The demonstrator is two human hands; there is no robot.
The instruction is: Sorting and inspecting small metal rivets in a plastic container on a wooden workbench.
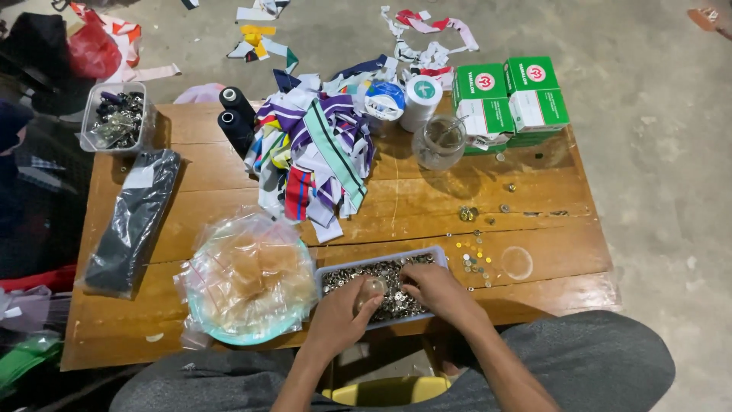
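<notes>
A shallow clear tray [438,252] full of small metal snap pieces sits at the near edge of a wooden table [396,206]. My left hand [339,317] rests over the tray's left part, fingers curled around a small clear pouch or cup. My right hand [433,288] lies on the tray's right part, fingertips pinching among the metal pieces. Several loose gold and silver pieces [474,259] lie on the wood just right of the tray.
A round plate heaped with small clear bags [248,278] stands left of the tray. Beyond are a pile of striped fabric strips [313,152], dark thread cones [236,118], a glass [440,143], green-white boxes [509,99], a tub of hardware [116,118] and a black packet [133,217].
</notes>
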